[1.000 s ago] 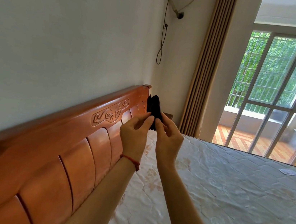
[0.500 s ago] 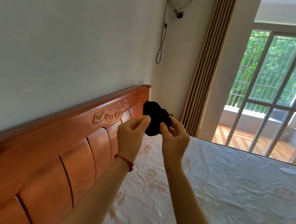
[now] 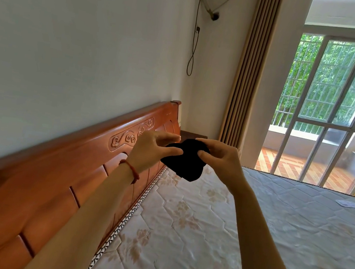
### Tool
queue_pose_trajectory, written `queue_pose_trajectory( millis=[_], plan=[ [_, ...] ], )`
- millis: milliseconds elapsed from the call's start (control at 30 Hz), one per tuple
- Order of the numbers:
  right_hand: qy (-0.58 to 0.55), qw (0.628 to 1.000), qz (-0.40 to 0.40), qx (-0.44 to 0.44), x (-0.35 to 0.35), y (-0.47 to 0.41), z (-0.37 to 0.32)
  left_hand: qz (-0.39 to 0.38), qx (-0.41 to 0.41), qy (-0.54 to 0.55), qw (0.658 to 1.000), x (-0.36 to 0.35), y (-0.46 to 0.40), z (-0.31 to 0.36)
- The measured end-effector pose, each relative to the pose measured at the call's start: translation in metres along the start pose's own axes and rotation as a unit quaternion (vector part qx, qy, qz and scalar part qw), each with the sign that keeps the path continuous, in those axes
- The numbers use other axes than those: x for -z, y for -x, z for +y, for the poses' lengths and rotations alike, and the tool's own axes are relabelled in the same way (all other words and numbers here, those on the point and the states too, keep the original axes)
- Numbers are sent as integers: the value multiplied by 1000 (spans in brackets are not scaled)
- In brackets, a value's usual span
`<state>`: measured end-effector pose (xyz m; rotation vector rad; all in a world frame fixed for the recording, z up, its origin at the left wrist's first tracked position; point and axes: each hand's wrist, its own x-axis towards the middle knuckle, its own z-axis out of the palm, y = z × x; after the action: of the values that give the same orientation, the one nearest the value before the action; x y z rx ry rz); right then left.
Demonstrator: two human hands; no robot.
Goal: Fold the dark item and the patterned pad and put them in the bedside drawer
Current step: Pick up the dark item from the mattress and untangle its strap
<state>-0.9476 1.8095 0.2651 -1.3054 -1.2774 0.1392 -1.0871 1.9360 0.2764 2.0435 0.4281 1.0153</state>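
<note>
- Black fabric, the dark item [image 3: 185, 160], is held in the air between 2 hands, above the head end of the mattress [image 3: 249, 234] and just in front of the wooden headboard [image 3: 57, 186].
- The left edge of the dark item is pinched by the left hand [image 3: 149, 151], thumb below and fingers above; a red string bracelet [image 3: 131, 171] is worn on that wrist.
- The right side is pinched by the right hand [image 3: 220, 160], its fingers curled over the top of the fabric.
- The cloth is bunched and hangs slightly below the fingers; its exact shape cannot be told.
- A dark bedside cabinet [image 3: 192, 134] is seen behind the hands, at the far end of the headboard, beside a beige curtain [image 3: 245, 75].
- A small white object [image 3: 347, 203] lies on the far right of the mattress, well apart from the hands.
- A barred glass door [image 3: 334, 105] is seen at the right.
</note>
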Motion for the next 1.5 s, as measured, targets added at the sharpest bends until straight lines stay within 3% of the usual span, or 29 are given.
queue_pose_trajectory(
  millis=[133, 333, 733, 1100, 1500],
  plan=[
    [6, 999, -38, -3, 5, -2, -2, -64, -5, -4, 998, 1, 0, 3],
    [-17, 999, -24, -12, 5, -5, -4, -100, -4, 18, 995, -2, 3, 5],
    [-105, 994, 35, -25, -3, -3, -5, 13, 35, 97, 995, -7, 5, 4],
    [-188, 975, 27, -113, -29, 9, 11, 167, 103, 257, 946, -12, 5, 9],
    [-257, 954, 71, -139, -50, 11, 5, 187, 97, 285, 935, -23, 17, 7]
  ],
)
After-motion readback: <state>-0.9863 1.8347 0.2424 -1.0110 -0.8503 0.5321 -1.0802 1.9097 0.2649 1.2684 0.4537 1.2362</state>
